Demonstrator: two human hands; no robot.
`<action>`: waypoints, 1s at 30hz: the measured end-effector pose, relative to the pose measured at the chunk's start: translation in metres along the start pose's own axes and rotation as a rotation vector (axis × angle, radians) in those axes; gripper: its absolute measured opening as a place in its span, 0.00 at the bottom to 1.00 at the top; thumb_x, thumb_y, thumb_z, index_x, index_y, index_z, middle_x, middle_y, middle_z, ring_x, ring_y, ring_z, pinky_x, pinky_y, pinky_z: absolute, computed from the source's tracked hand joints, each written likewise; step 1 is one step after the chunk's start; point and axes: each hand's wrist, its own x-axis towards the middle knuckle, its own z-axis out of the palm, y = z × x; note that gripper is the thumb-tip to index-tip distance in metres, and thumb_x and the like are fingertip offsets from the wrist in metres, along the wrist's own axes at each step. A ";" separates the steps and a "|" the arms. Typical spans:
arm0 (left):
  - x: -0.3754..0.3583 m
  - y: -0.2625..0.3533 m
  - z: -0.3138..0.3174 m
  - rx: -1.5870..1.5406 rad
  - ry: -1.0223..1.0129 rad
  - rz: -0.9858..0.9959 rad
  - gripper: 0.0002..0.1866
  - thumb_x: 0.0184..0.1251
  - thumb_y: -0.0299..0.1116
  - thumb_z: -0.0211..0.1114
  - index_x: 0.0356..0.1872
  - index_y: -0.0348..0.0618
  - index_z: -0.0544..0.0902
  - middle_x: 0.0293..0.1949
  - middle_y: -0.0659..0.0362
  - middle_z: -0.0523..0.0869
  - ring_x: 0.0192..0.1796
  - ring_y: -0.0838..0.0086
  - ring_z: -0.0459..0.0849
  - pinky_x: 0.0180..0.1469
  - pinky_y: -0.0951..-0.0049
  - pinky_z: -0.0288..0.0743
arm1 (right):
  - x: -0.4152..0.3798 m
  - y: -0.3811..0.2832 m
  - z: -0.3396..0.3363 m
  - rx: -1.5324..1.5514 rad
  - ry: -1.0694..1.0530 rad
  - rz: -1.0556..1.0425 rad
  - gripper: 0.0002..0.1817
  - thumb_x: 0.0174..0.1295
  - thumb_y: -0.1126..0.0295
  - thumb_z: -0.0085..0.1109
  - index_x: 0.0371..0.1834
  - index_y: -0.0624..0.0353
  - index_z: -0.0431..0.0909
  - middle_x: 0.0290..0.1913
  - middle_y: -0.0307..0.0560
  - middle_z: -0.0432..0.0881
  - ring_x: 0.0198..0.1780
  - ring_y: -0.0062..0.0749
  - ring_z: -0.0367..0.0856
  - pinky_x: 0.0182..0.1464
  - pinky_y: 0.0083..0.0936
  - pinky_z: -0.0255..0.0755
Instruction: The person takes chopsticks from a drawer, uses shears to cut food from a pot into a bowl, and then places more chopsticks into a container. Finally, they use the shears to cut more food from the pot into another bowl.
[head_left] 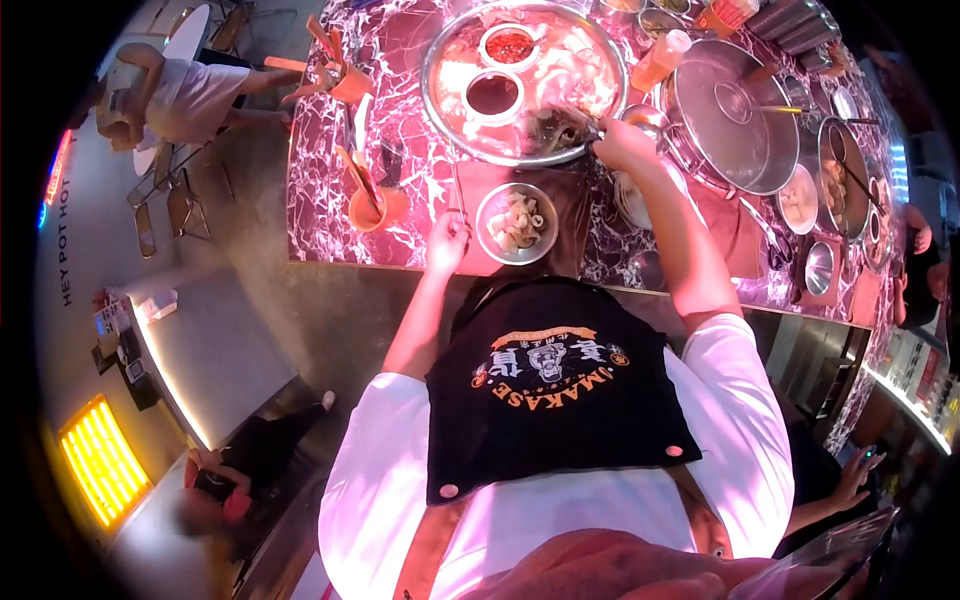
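My left hand (449,243) is closed at the table's front edge, around the lower end of a thin metal utensil (458,188) pointing away from me; its exact kind is too small to make out. Just right of it stands a metal bowl (484,243) with pale food pieces (519,222) inside. My right hand (624,146) grips the handle of a strainer ladle (557,132), whose head is over the near right rim of a big round tray (433,103). On that tray are a bowl of red chopped topping (509,45), a bowl of dark sauce (494,94) and pale sliced food.
A large pot (700,150) stands to the right, beside a bottle (662,60), a pan (846,180) and a bowl of pale food (797,200). Utensil cups (378,208) line the left side of the marbled table (420,175). Other people stand at left and right.
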 end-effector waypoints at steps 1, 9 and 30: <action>0.000 -0.002 0.002 -0.009 0.005 0.001 0.10 0.67 0.17 0.55 0.46 0.39 0.76 0.28 0.63 0.79 0.29 0.84 0.76 0.32 0.83 0.70 | 0.009 -0.004 0.007 0.042 0.080 0.005 0.27 0.57 0.57 0.56 0.61 0.50 0.75 0.53 0.55 0.83 0.57 0.48 0.81 0.59 0.41 0.73; -0.004 0.001 0.008 0.015 -0.049 0.029 0.07 0.69 0.18 0.55 0.43 0.41 0.76 0.26 0.63 0.78 0.23 0.84 0.73 0.21 0.82 0.63 | 0.016 -0.035 0.011 0.061 0.015 0.045 0.24 0.57 0.56 0.57 0.55 0.53 0.78 0.51 0.55 0.84 0.55 0.50 0.81 0.58 0.40 0.73; 0.000 -0.002 0.005 -0.012 -0.003 -0.024 0.06 0.69 0.17 0.55 0.42 0.40 0.74 0.29 0.61 0.81 0.28 0.80 0.78 0.29 0.80 0.71 | 0.090 -0.046 -0.034 -0.101 0.100 -0.046 0.22 0.56 0.60 0.56 0.51 0.58 0.82 0.54 0.55 0.83 0.56 0.46 0.82 0.56 0.37 0.76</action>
